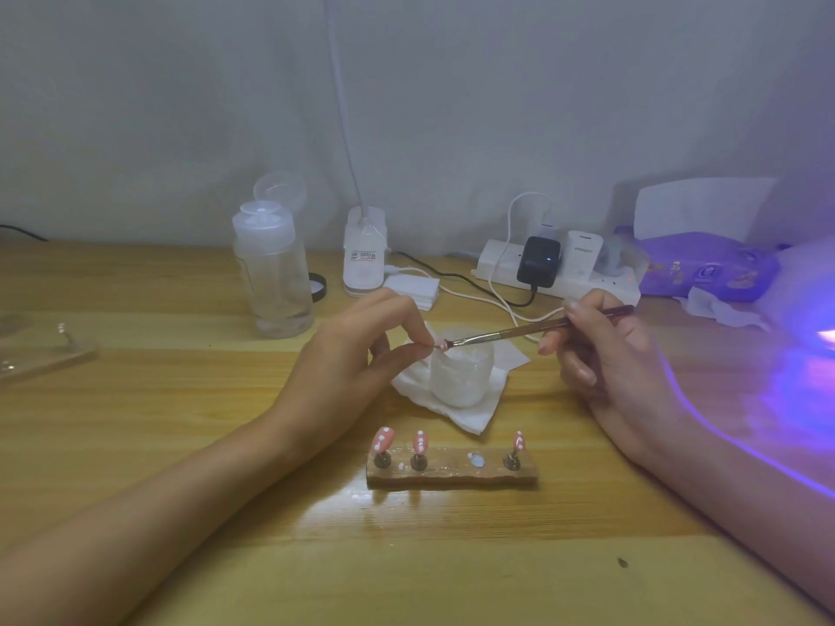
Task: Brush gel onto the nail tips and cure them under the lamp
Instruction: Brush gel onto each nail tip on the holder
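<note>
Pinched between thumb and forefinger of the left hand (357, 350), just over the rim of the frosted glass jar (461, 377): one pink nail tip (437, 346). Likely feather-light, thin, stiff, slippery once wet; best taken by its edges, never the painted face. Gripped pen-fashion in the right hand (605, 350), right of the jar: slim brush (510, 334), bristles touching the tip. In front of the jar: wooden stand (452, 474), three dotted tips (420, 442) upright on pegs.

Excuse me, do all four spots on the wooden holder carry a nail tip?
No, one spot on the holder holds only pale putty.
</note>
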